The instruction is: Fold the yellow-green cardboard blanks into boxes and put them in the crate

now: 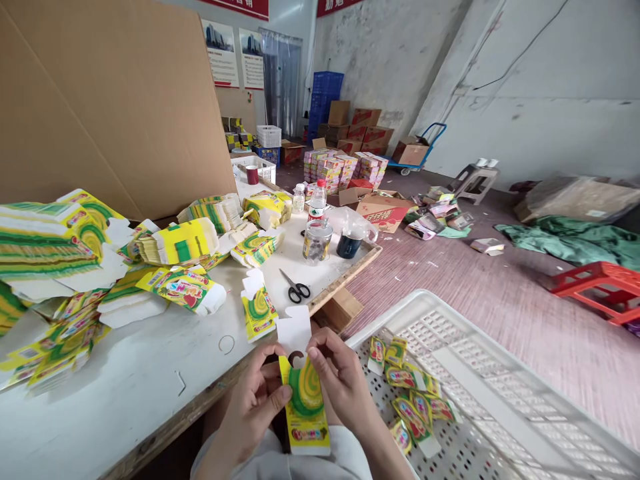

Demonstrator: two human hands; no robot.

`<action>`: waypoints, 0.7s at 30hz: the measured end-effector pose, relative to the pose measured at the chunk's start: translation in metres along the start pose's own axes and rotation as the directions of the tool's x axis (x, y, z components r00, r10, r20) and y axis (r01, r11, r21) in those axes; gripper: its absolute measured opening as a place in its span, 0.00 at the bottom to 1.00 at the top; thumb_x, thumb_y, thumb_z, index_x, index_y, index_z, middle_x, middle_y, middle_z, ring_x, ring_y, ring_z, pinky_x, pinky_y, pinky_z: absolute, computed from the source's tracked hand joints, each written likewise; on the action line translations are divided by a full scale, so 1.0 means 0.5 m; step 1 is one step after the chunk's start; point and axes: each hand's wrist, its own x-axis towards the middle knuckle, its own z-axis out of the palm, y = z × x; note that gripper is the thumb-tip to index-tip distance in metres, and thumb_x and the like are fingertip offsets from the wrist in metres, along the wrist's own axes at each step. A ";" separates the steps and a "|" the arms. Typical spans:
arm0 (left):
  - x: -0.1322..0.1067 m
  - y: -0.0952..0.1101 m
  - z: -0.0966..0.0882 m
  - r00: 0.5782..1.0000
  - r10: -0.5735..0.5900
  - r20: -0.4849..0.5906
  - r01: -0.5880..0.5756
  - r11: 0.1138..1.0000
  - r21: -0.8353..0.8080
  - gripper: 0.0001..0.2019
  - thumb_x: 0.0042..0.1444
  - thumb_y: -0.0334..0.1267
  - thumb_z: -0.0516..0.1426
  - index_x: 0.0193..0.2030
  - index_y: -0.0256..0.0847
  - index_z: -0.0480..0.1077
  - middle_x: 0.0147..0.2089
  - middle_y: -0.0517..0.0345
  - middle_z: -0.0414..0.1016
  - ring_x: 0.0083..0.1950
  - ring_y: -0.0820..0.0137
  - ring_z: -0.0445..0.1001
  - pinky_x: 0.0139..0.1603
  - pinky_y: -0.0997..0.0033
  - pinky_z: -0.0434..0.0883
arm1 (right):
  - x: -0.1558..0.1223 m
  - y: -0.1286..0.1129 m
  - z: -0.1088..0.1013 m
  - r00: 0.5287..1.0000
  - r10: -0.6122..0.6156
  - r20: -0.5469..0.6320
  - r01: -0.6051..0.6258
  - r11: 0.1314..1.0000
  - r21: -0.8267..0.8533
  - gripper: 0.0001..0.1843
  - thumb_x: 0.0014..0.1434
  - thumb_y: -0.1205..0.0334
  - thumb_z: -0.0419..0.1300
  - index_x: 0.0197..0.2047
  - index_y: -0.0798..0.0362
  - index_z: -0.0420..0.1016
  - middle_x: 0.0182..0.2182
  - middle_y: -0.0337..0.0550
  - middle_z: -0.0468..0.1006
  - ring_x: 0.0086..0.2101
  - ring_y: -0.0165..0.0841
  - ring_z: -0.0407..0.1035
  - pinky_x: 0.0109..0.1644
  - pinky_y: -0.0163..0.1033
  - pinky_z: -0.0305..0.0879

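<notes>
Between my two hands, above my lap, is a small yellow and green printed carton (306, 400) with its white top flap (294, 328) raised. My left hand (260, 393) is closed on the carton's left side, thumb on the front face. At the upper right edge, by the opening, the fingers and thumb of my right hand (343, 377) pinch the card. Just beyond, on the table edge, lies another opened carton (259, 312) with its flap up. Black-handled scissors (296, 290) lie near it. The inside of the held carton is mostly hidden.
Bundles of flat cartons (45, 243) cover the left of the white table (145, 373). A glass jar (317, 241), a bottle (318, 200) and a dark mug (350, 244) stand at its far corner. To my right, a white plastic crate (425, 300) holds several folded cartons (413, 417).
</notes>
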 end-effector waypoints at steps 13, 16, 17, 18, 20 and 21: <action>0.008 -0.003 -0.004 0.997 0.032 -0.072 -0.029 0.999 0.040 0.26 0.53 0.45 0.67 0.58 0.45 0.70 0.53 0.44 0.82 0.52 0.51 0.80 0.44 0.62 0.76 | 0.000 0.001 -0.003 0.992 -0.104 -0.068 0.107 0.993 0.050 0.19 0.68 0.46 0.55 0.47 0.46 0.82 0.37 0.46 0.74 0.40 0.40 0.70 0.44 0.43 0.67; 0.013 -0.003 -0.001 0.995 0.052 -0.090 -0.050 0.998 0.028 0.23 0.53 0.45 0.67 0.55 0.47 0.71 0.50 0.46 0.83 0.50 0.52 0.81 0.44 0.62 0.76 | -0.002 -0.005 -0.014 0.992 -0.124 -0.038 0.123 0.992 -0.028 0.24 0.67 0.41 0.54 0.47 0.47 0.84 0.37 0.47 0.73 0.39 0.41 0.68 0.43 0.44 0.66; 0.014 -0.004 0.000 0.993 0.060 -0.105 -0.057 0.998 0.035 0.23 0.53 0.46 0.67 0.55 0.47 0.71 0.50 0.47 0.83 0.50 0.52 0.81 0.45 0.61 0.76 | -0.003 -0.006 -0.015 0.996 -0.084 0.000 0.084 0.995 -0.057 0.21 0.66 0.44 0.56 0.50 0.47 0.83 0.35 0.46 0.74 0.36 0.40 0.68 0.41 0.43 0.65; 0.015 -0.005 0.000 0.990 0.073 -0.119 -0.066 0.996 0.056 0.23 0.53 0.46 0.67 0.55 0.47 0.71 0.50 0.47 0.83 0.51 0.52 0.80 0.47 0.60 0.76 | -0.004 -0.006 -0.014 0.999 -0.031 0.041 0.035 0.995 -0.093 0.19 0.65 0.48 0.59 0.52 0.47 0.82 0.33 0.44 0.75 0.33 0.38 0.68 0.38 0.41 0.64; 0.016 -0.010 0.000 0.986 0.105 -0.133 -0.089 0.989 0.122 0.23 0.54 0.46 0.66 0.56 0.45 0.71 0.52 0.45 0.82 0.52 0.51 0.80 0.50 0.60 0.75 | -0.005 -0.002 -0.007 0.993 0.078 0.088 -0.062 0.982 -0.179 0.19 0.61 0.59 0.62 0.56 0.48 0.78 0.27 0.39 0.74 0.28 0.35 0.65 0.33 0.38 0.61; 0.016 -0.012 -0.001 0.984 0.119 -0.131 -0.098 0.983 0.157 0.23 0.55 0.46 0.66 0.56 0.45 0.71 0.54 0.44 0.81 0.53 0.51 0.80 0.51 0.60 0.75 | -0.005 0.002 -0.002 0.989 0.116 0.087 -0.095 0.971 -0.219 0.21 0.60 0.63 0.62 0.57 0.49 0.77 0.25 0.37 0.72 0.26 0.34 0.64 0.31 0.37 0.59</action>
